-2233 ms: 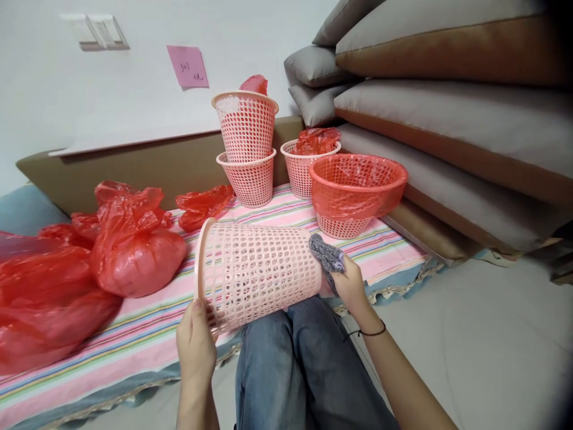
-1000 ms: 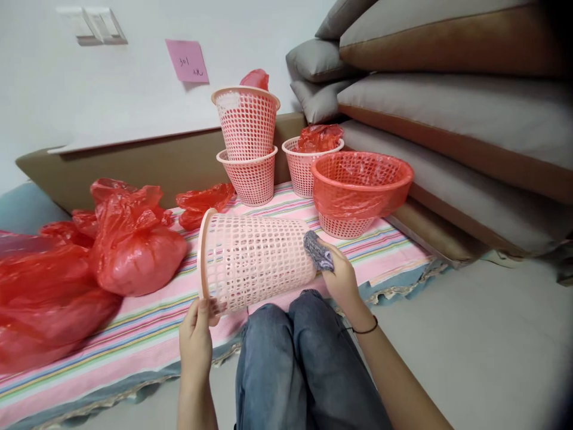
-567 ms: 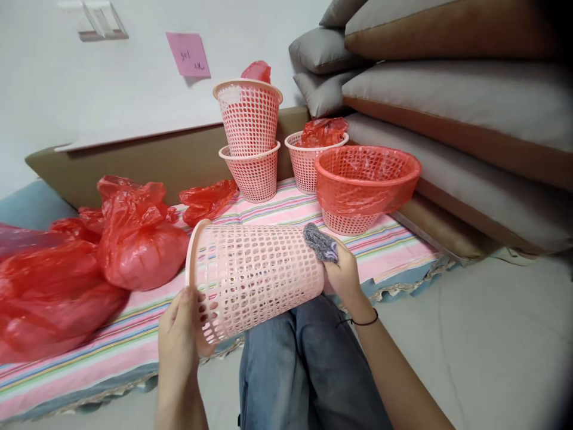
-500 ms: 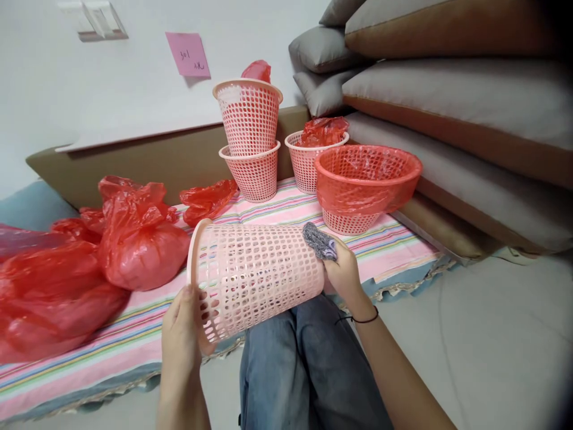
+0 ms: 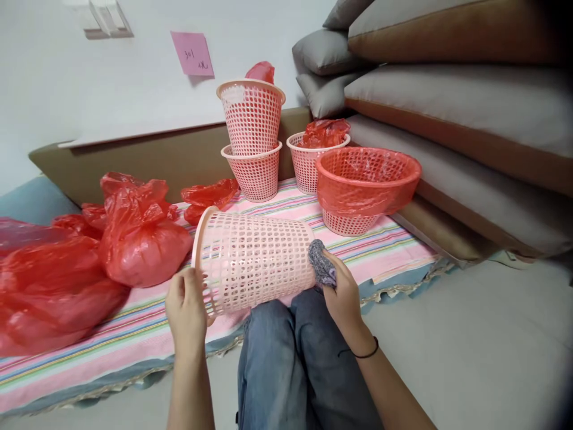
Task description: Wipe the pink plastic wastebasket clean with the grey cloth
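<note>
A pink perforated plastic basket [image 5: 259,260] lies on its side in the air above my knees, its wide rim to the left and its base to the right. My left hand [image 5: 187,307] is closed on the rim at the lower left. In my right hand [image 5: 344,295] a grey cloth [image 5: 321,263] with a purple edge is bunched, pressed against the side of the basket near its base. The fingertips of my right hand are partly hidden behind the cloth.
Red plastic bags [image 5: 138,239] sit at left on the striped cloth [image 5: 385,254]. Behind stand two stacked pink baskets [image 5: 253,119], another basket [image 5: 307,164] and a red-lined basket [image 5: 367,191]. Grey cushions [image 5: 452,101] are piled at right. A pink note [image 5: 192,54] hangs on the wall.
The basket has turned a little, its rim end rising. My right hand and the cloth have shifted slightly down along its base end; my left hand still grips the rim.
</note>
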Available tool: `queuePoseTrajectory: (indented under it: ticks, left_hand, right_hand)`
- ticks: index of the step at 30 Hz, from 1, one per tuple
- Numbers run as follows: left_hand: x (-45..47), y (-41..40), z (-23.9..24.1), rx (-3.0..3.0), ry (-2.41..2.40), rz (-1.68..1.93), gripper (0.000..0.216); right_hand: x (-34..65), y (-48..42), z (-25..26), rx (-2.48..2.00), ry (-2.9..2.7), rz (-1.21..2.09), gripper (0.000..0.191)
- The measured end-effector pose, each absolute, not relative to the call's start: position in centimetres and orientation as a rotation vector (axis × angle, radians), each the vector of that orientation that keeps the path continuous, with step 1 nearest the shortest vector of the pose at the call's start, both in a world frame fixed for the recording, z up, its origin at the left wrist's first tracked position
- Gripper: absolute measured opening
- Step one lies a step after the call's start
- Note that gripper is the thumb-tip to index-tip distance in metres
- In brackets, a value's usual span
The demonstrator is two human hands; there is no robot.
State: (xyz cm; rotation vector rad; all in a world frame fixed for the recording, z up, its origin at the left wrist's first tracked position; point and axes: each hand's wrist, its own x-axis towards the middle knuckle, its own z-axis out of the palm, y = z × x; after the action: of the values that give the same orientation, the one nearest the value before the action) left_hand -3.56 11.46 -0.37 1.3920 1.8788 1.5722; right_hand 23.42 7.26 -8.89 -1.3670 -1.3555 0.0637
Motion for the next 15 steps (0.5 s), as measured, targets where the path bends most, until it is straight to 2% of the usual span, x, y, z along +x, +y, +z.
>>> queuePoseTrajectory:
  ticks: [8, 11, 15]
  left_hand:
    - [-4.6, 9.0, -8.1, 1.384, 1.962, 1.457, 0.051]
    - [-4.3, 9.1, -7.9, 1.369, 1.934, 1.486, 0.050]
    - [-3.7, 9.5, -5.4, 1.294, 1.868, 1.552, 0.048]
  right_hand:
    - [23.8, 10.2, -7.9, -1.385, -1.344, 0.085, 0.064]
    - [23.8, 9.3, -8.9, -1.358, -1.357, 0.102, 0.067]
    - [23.4, 7.1, -10.9, -1.308, -1.338, 0.156, 0.064]
